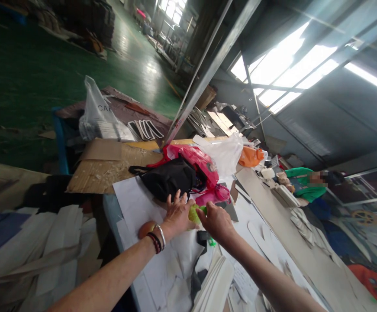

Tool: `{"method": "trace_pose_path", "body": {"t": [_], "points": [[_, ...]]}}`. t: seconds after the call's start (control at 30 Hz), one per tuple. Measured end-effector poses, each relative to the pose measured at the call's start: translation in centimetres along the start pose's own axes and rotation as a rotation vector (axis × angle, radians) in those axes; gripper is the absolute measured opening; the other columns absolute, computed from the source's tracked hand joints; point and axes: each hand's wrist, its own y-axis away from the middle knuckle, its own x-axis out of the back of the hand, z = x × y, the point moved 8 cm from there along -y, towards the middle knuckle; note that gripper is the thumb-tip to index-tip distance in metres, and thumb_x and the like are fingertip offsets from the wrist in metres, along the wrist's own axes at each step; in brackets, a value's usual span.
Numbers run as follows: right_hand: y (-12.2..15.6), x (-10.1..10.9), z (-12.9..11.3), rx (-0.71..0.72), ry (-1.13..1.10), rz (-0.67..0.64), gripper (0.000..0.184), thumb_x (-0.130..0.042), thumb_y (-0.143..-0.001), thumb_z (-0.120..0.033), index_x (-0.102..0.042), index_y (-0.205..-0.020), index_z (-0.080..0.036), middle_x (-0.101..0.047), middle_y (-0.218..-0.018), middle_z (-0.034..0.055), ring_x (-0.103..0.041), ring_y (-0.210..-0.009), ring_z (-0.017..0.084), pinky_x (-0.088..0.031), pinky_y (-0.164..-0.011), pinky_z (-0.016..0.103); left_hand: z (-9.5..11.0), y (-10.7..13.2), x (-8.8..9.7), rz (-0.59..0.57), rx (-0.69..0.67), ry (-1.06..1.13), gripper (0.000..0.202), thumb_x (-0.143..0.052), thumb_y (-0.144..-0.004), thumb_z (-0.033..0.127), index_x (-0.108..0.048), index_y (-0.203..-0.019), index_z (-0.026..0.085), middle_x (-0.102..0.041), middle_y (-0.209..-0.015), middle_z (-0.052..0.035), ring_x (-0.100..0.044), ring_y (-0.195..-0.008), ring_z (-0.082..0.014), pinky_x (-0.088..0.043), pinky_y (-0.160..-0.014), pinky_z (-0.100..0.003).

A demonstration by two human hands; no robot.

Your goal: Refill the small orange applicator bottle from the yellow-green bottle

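Note:
My left hand (177,213), with bracelets at its wrist, grips a round yellow-green fruit (194,214) between thumb and index finger, the other fingers stretched out. Closed beside it, my right hand (217,219) holds a small bright green tool (204,209) against the fruit; its working end is hidden. Behind my left wrist lies a reddish-brown round object (146,229). A black bag (169,178) is just beyond my left fingers, with a pink bag (212,196) and a red plastic bag (201,161) beside it.
White sheets (152,268) cover the near table, with stacked white strips (216,281) at its front. Cardboard (100,173) lies at the left. A metal post (207,69) rises behind the bags. A person in green (308,184) is at the right, beyond a white plastic bag (223,154).

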Motion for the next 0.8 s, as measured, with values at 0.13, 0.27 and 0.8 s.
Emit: {"method": "trace_pose_path", "body": {"t": [0.13,0.27,0.8], "points": [[-0.2,0.8,0.4,0.156,-0.032,-0.072,0.028,-0.046,-0.099,-0.037,-0.062,-0.099,-0.013,-0.067,-0.090,0.0097,-0.066,-0.088,0.025,-0.048,-0.071,0.034,-0.1,-0.1,-0.2,0.004,0.003,-0.003,0.071,-0.087,-0.054,0.050,-0.060,-0.115,0.026,-0.044,-0.140,-0.0172,-0.023,-0.138,-0.0372,-0.017,-0.109,-0.063],[-0.1,1.2,0.3,0.417,-0.045,-0.092,0.030,-0.056,-0.096,-0.030,-0.053,-0.123,-0.017,-0.062,-0.108,0.0072,-0.062,-0.097,0.021,-0.047,-0.076,0.030,-0.1,-0.1,-0.4,-0.006,0.009,0.010,0.074,-0.086,-0.053,0.053,-0.060,-0.117,0.026,-0.044,-0.141,-0.0174,-0.023,-0.138,-0.0376,-0.017,-0.110,-0.063],[0.7,-2.3,0.4,0.663,-0.132,0.013,0.012,-0.043,-0.097,-0.017,-0.054,-0.098,-0.013,-0.052,-0.092,0.0090,-0.054,-0.084,0.023,-0.046,-0.073,0.036,0.3,0.7,-0.4,-0.001,-0.034,0.061,0.076,-0.087,-0.050,0.058,-0.058,-0.113,0.027,-0.047,-0.137,-0.0169,-0.025,-0.137,-0.0405,-0.018,-0.109,-0.065]]}}
